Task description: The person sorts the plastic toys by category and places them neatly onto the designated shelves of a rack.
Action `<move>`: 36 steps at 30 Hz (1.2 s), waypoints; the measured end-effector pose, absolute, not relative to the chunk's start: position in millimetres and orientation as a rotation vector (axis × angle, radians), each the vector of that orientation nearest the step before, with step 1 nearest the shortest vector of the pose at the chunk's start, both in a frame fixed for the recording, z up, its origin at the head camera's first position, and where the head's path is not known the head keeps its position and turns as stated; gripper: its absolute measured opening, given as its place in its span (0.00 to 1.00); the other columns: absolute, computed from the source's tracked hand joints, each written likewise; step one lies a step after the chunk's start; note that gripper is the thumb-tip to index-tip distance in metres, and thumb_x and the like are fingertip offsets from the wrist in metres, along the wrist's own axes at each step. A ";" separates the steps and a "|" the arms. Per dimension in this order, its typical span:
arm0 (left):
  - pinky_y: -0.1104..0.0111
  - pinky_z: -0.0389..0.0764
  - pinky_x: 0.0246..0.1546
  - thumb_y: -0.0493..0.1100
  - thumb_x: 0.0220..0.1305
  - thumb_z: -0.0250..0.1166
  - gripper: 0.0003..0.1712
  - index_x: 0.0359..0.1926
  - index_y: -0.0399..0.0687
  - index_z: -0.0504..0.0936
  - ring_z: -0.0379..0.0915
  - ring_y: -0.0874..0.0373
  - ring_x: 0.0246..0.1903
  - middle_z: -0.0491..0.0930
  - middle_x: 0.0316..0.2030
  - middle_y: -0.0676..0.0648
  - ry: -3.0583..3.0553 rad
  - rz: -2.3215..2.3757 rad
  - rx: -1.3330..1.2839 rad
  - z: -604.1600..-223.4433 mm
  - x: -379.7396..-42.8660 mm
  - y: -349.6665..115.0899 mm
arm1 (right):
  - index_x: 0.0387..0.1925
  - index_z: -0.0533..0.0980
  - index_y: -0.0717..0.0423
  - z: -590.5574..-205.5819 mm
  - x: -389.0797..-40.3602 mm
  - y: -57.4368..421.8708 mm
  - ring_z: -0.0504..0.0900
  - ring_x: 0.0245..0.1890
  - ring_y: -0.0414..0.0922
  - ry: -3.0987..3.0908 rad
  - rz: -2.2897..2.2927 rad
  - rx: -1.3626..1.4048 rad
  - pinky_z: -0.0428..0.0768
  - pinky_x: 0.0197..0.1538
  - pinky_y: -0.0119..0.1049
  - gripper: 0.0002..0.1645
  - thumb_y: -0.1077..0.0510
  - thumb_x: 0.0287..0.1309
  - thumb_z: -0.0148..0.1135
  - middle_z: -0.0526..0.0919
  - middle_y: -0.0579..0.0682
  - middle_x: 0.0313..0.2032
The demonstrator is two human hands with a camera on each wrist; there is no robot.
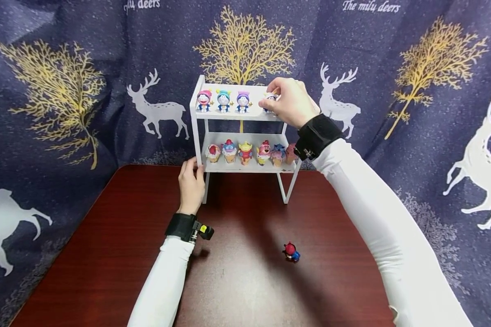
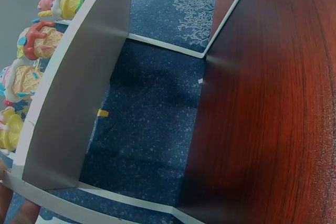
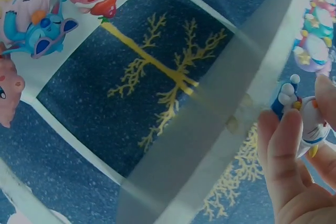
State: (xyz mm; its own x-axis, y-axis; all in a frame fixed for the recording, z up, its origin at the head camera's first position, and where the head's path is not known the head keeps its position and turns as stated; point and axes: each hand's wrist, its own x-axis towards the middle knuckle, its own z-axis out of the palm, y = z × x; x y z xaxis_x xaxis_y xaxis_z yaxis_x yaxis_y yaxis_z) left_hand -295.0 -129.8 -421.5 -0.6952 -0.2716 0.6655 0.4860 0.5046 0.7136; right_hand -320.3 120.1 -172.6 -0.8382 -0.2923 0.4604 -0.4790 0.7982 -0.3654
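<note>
At the right of the upper board of a white two-tier shelf (image 1: 229, 115), my right hand (image 1: 291, 101) pinches a small blue-and-white cat figurine (image 3: 313, 124) between thumb and fingers. Part of the figurine is covered by the hand in the head view. Three similar figurines in pink, teal and purple hats (image 1: 243, 101) stand in a row to its left. My left hand (image 1: 191, 184) holds the shelf's left post (image 1: 195, 136) near the lower board, its fingertips (image 2: 23, 214) showing at the white frame in the left wrist view.
Several ice-cream-cone figurines (image 1: 245, 153) line the lower board. A small red-and-blue figurine (image 1: 291, 252) lies on the dark red wooden table (image 1: 237, 281), in front of the shelf. Behind hangs a navy cloth (image 1: 159, 122) printed with deer and golden trees.
</note>
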 end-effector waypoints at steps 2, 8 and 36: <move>0.54 0.71 0.41 0.33 0.70 0.59 0.13 0.52 0.32 0.77 0.72 0.42 0.40 0.75 0.40 0.35 -1.979 -1.250 -0.174 -421.7 -295.6 -129.7 | 0.48 0.78 0.61 -173.4 -323.7 117.1 0.74 0.39 0.49 -2.617 0.673 0.571 0.70 0.46 0.41 0.22 0.50 0.59 0.68 0.80 0.56 0.42; 0.55 0.71 0.41 0.33 0.70 0.58 0.13 0.52 0.33 0.77 0.72 0.42 0.39 0.75 0.40 0.35 -1.983 -1.245 -0.176 -422.9 -296.7 -130.2 | 0.46 0.78 0.61 -175.8 -326.6 110.9 0.73 0.38 0.49 -2.617 0.651 0.564 0.70 0.46 0.41 0.22 0.48 0.58 0.70 0.80 0.55 0.40; 0.56 0.71 0.42 0.34 0.70 0.58 0.13 0.52 0.33 0.77 0.72 0.43 0.40 0.74 0.40 0.35 -1.983 -1.250 -0.186 -425.2 -298.7 -131.8 | 0.50 0.76 0.61 -189.7 -331.8 106.9 0.73 0.43 0.51 -2.559 0.686 0.555 0.67 0.50 0.42 0.28 0.44 0.59 0.67 0.80 0.56 0.45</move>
State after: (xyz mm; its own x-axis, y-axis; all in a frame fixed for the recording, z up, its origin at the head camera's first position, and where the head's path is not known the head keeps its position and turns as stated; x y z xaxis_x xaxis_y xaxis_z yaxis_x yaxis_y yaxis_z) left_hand -298.7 -131.8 -425.2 -0.6929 -0.2645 0.6708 0.4913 0.5078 0.7077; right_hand -331.8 106.9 -189.7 -0.8268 -0.2633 0.4970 -0.4765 0.7974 -0.3702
